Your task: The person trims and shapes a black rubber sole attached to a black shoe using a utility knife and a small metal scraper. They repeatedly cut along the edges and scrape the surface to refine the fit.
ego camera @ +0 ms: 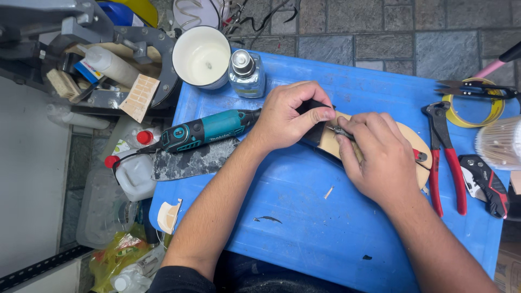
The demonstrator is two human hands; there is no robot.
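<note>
Looking down from the head camera, two bare hands meet over one tan shoe sole [404,135] lying flat on a blue plastic surface [325,228]. The left hand [287,116] has its fingers curled shut, pinching a black piece [315,130] at the sole's left end between thumb and forefinger. The right hand [377,154] is closed around one small pair of pliers [342,131], whose thin metal tip points left and meets the black piece; a red handle end shows just past the hand on the right.

Counted about the hands:
- one teal rotary tool [209,130] lying just left of the left hand, its nose pointing at the wrist;
- one dark mottled sheet scrap [190,161] below that tool;
- one white cup [202,57] and one small clear glass bottle [247,73], side by side at the surface's far edge;
- one pair of red-handled nippers [448,157] right of the sole;
- one black-and-red hand tool [485,184] farther right;
- one roll of yellow tape [477,111] with one pair of scissors [475,89] resting across it;
- one bundle of pale thin sticks [502,142] at the right edge.

Two red-capped plastic bottles [135,173] stand off the surface's left side.
</note>
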